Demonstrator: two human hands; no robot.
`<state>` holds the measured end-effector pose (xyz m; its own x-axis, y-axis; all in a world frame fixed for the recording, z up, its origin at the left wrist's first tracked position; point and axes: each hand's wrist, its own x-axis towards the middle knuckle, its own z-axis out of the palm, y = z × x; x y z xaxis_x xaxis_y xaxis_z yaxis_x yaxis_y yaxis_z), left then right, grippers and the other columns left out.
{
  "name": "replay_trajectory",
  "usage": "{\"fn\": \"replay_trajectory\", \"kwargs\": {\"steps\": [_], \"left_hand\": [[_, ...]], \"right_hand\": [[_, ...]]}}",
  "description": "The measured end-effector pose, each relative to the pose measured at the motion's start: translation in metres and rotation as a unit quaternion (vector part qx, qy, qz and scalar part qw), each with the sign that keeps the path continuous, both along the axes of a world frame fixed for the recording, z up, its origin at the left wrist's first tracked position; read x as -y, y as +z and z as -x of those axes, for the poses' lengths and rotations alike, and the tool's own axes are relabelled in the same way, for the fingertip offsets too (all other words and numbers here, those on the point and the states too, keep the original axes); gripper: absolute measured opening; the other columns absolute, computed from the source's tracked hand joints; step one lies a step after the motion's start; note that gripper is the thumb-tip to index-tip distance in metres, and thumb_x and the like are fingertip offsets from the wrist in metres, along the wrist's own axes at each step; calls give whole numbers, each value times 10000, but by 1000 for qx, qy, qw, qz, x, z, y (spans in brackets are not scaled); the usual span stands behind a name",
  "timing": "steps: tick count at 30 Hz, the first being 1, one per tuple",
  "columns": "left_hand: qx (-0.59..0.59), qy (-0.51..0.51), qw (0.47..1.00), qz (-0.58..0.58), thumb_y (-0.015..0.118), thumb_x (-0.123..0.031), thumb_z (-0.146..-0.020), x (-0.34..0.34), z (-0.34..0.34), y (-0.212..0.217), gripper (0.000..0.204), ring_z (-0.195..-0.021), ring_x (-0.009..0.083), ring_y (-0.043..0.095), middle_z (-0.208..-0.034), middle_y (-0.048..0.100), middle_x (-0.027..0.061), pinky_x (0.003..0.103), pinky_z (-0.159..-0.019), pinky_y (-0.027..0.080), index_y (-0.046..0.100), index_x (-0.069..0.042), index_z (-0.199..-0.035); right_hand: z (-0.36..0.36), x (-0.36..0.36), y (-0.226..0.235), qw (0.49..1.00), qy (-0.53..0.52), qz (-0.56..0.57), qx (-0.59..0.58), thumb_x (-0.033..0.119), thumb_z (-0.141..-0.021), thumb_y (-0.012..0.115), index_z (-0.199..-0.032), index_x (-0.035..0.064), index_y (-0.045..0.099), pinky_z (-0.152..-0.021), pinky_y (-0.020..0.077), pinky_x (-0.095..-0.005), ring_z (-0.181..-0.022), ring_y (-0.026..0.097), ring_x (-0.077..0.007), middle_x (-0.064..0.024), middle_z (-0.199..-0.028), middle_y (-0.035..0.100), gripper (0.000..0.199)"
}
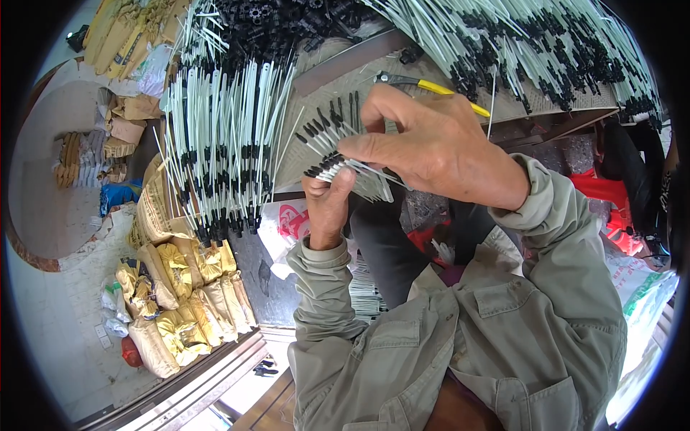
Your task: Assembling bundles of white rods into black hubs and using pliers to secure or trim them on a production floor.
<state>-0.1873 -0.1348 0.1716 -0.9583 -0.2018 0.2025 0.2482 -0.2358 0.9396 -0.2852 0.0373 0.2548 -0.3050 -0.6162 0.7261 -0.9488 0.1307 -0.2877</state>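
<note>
Grips fanned bundle of slim white rods with black tips (368,188) closely in left hand (330,197), at near edge of paper-covered table (320,104). Bends right hand (438,144) over bundle; cannot tell whether pinching a single rod. Has yellow-handled metal pliers (425,85) just beyond right hand. Lower left, has rows of plump tan and yellow packages (180,327) with contents hidden. Far right, has white plastic bag (636,287); cannot make out any contents.

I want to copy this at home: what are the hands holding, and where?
The left hand holds a bunch of thin white sticks near their black ends. The right hand is at them too; whether it grips any is unclear.
</note>
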Motion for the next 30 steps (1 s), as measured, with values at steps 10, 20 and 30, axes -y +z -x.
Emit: {"fn": "replay_trajectory", "kwargs": {"steps": [10, 20, 30], "left_hand": [[9, -5, 1000, -28, 640, -296, -816, 0, 0, -4, 384, -978, 155, 528, -1063, 578, 56, 330, -880, 386, 551, -17, -1065], [15, 20, 999, 29, 626, -298, -831, 8, -3, -15, 310, -869, 115, 524, -963, 588, 27, 302, -777, 409, 574, -29, -978], [2, 61, 998, 31, 606, -204, -843, 0, -1, -11, 192, -670, 52, 429, -767, 539, -40, 223, -572, 364, 586, -13, -827]], "right_hand": [[7, 4, -6, 997, 49, 31, 60, 12, -626, 646, -855, 101, 635, -427, 396, -251, -539, 529, -131, -17, -716, 474, 246], [8, -1, 0, 999, 29, -22, -35, 73, -650, 628, -861, 103, 615, -435, 397, -264, -528, 529, -131, -21, -763, 482, 214], [-2, 3, -6, 999, 26, -13, 21, 33, -672, 603, -855, 66, 562, -437, 389, -284, -547, 531, -172, -46, -767, 480, 190]]}}
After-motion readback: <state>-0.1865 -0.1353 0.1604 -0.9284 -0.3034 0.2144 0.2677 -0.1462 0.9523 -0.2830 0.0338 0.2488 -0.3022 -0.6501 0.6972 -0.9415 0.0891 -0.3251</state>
